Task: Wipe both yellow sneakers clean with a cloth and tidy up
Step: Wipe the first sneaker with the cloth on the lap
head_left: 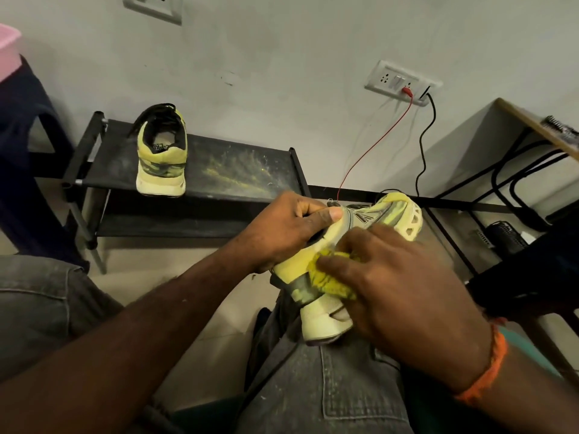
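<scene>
One yellow sneaker [326, 317] lies on its side over my right knee, heel toward me and toe pointing away. My left hand [282, 233] grips its collar, thumb on the upper edge. My right hand [404, 296] presses a bunched yellow-green cloth [329, 277] against the sneaker's side, fingers curled over the cloth. The second yellow sneaker [161, 158] stands upright on the top shelf of a black shoe rack [238, 173], heel facing me, black laces hanging loose.
The rack's top shelf carries yellowish dust streaks. A wall socket [402, 83] holds a red wire and a black cable that hang down to the floor. A desk [532, 126] with black metal legs stands at the right. Dark clothing hangs at the left.
</scene>
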